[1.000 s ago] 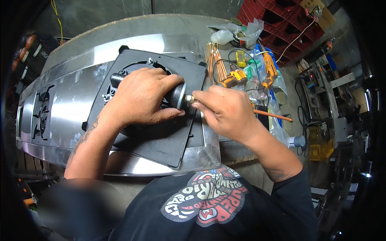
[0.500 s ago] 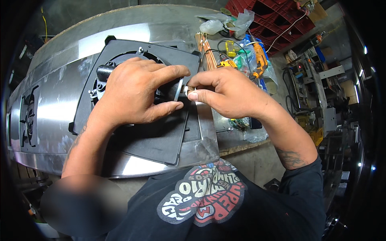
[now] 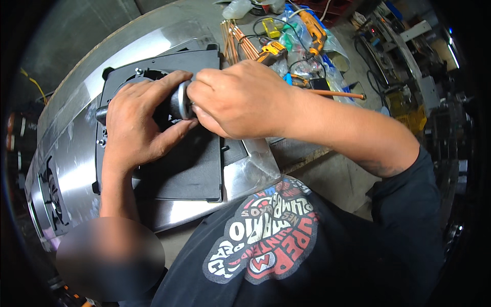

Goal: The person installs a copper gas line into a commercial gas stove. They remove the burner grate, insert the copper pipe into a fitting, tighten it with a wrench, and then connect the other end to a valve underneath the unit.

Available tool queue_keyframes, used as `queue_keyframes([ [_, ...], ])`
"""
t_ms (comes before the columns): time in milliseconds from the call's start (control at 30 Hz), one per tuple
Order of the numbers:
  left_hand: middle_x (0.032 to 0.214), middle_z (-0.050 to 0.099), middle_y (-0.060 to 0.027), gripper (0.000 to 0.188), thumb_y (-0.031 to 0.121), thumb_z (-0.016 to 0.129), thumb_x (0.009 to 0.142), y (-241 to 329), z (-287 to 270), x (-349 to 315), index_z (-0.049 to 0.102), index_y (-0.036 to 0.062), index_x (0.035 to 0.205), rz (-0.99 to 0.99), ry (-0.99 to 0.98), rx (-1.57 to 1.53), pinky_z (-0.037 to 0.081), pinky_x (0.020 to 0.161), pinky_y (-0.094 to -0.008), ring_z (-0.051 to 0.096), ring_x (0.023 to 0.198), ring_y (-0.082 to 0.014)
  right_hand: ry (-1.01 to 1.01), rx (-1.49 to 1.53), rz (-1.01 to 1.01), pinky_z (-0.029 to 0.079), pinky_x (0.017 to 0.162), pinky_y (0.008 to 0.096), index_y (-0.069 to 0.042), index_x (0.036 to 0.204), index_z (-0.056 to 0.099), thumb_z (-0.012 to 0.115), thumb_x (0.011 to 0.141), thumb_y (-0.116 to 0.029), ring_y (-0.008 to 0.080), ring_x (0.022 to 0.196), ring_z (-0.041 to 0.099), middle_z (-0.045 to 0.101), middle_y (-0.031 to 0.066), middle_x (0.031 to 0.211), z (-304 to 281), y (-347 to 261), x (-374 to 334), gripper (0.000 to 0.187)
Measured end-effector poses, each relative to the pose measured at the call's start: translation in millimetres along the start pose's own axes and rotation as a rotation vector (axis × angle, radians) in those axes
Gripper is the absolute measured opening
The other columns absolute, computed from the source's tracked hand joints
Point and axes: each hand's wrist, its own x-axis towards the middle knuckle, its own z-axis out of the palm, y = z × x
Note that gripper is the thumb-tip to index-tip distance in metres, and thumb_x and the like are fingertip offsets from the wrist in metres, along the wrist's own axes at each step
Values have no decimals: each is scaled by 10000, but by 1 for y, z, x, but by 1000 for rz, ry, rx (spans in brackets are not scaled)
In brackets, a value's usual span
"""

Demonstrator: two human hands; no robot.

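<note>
A black plastic fan housing [image 3: 189, 169] lies on a curved shiny metal panel [image 3: 76, 169]. My left hand [image 3: 138, 128] wraps around a dark cylindrical motor whose grey metal end [image 3: 180, 101] shows between my hands. My right hand [image 3: 240, 100] is closed on that grey end from the right, fingertips pinched at it. What the right fingers pinch is hidden.
A bundle of copper tubes [image 3: 240, 43], a yellow drill [image 3: 273, 51], another yellow tool [image 3: 314, 28] and plastic bags lie on the bench behind. One copper tube [image 3: 337, 94] sticks out to the right. A vent opening [image 3: 51, 194] sits at the panel's left end.
Both hands stay on the motor. My right hand has slid left over its grey end, and the view has tilted closer to the housing.
</note>
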Motion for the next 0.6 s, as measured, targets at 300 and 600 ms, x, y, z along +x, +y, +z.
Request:
queue_keyframes([
  [300, 929, 719, -99, 645, 379, 849, 687, 5, -5, 2, 682, 114, 1250, -37, -31, 17, 494, 792, -392, 663, 806, -299, -501, 681, 597, 538, 611, 395, 28, 855, 678, 650, 911, -228, 251, 665, 677, 666, 171, 713, -20, 13, 36, 264],
  [600, 870, 693, -87, 664, 444, 859, 675, 2, -3, 0, 690, 122, 1231, -70, -44, 33, 472, 753, -381, 641, 772, -293, 124, -124, 114, 549, 607, 448, -42, 855, 602, 643, 886, -147, 307, 713, 688, 598, 118, 787, 3, -26, -10, 117],
])
